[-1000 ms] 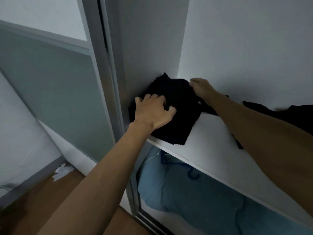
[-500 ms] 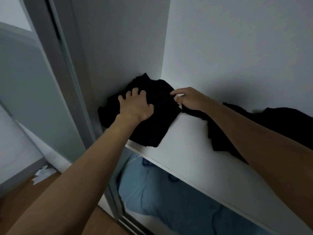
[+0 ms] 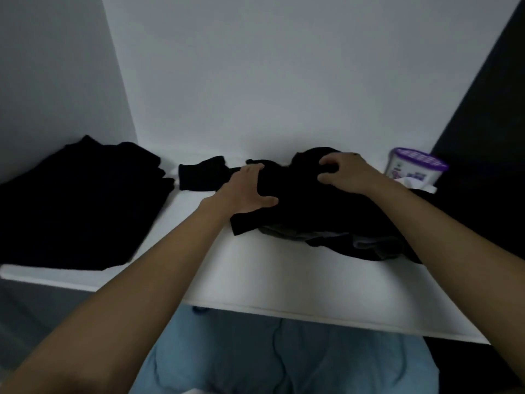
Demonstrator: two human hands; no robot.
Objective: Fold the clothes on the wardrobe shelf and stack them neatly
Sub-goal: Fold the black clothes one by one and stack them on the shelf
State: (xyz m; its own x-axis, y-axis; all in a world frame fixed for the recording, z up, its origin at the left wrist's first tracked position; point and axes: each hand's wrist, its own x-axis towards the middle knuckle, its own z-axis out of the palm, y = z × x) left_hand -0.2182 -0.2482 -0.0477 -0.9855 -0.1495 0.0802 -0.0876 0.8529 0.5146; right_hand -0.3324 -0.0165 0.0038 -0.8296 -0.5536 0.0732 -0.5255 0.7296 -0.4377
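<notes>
- Nearest to me, under the shelf (image 3: 255, 282), some blue bedding (image 3: 284, 362) lies in the lower space; it has no part in this work
- The front of the shelf is bare in the middle, and both forearms reach over it
- A moment ago both hands were in the left corner, pressing on the folded pile (image 3: 79, 206); now they have left it and gone to the right, onto the loose heap (image 3: 326, 220) of dark clothes
- The left hand (image 3: 244, 191) lies flat on the left edge of the heap, fingers rather straight and thumb spread, holding nothing
- The right hand (image 3: 343, 174) has its fingers curled into the top of the heap and grips the cloth
- The folded pile now lies alone against the left side wall; I judge this piece is finished and the next one is beginning
- The heap is crumpled, with grey cloth under the black, so I think much folding remains
- A small black piece (image 3: 201, 177) lies farther back, between pile and heap; I cannot tell if it is separate
- Farthest, a tub (image 3: 414, 166) with a purple lid stands near the back wall (image 3: 255, 81), just beside the heap, and pulling the cloth could knock it
</notes>
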